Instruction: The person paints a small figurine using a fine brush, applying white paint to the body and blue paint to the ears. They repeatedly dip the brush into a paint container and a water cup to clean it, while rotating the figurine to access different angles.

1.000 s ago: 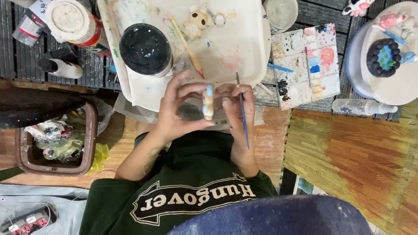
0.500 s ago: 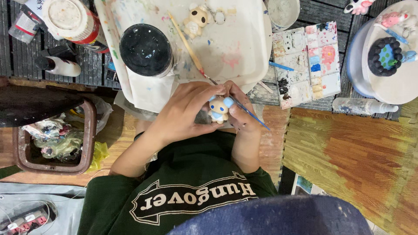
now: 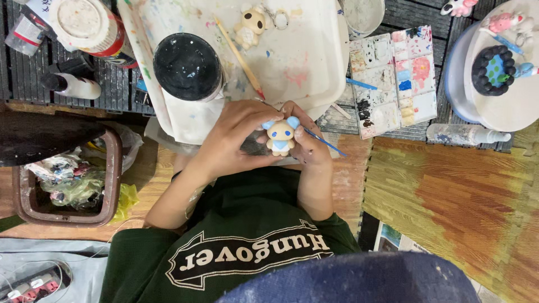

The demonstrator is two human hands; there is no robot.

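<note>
A: Entry, hands first. What are they on?

B: Left hand [image 3: 236, 134] is curled around a small cream figurine [image 3: 280, 138] with pale blue ears, fingers wrapped over its left side and top. Right hand [image 3: 307, 140] pinches a thin blue-handled paintbrush [image 3: 324, 142], with the fingers also resting against the figurine's other side. Both hands are closed on something; neither is slack. The figurine sits upright between them, face toward the camera, just in front of the person's chest.

A: Surface beyond the hands?

B: A white tray [image 3: 314, 67], smeared with pink, green and yellow paint, lies just past the knuckles. On it: a black round lid or jar [image 3: 188, 66] beyond the left hand, a wooden-handled brush [image 3: 240, 57] lying diagonally, and a second tan figurine [image 3: 250, 27] at the far edge, well apart from the hands.

A: To the right-hand side?

B: A paint palette [image 3: 393, 78] of square wells, some blue, pink and black, near the right hand. Further out, a round white stand [image 3: 505, 106] carrying a dark ring-shaped piece with a blue centre. A clear plastic bottle [image 3: 466, 134] lies on its side between palette and stand.

A: Left-hand side?

B: A brown bin [image 3: 109, 168] stuffed with crumpled wrappers, near the left forearm. Beyond it, a white-capped container [image 3: 84, 25] and a small white bottle [image 3: 76, 87].

A: Floor?

B: Dark slatted mat [image 3: 84, 95] under the tray; wood-pattern mats [image 3: 449, 191], yellowish and reddish, out past the right elbow.
</note>
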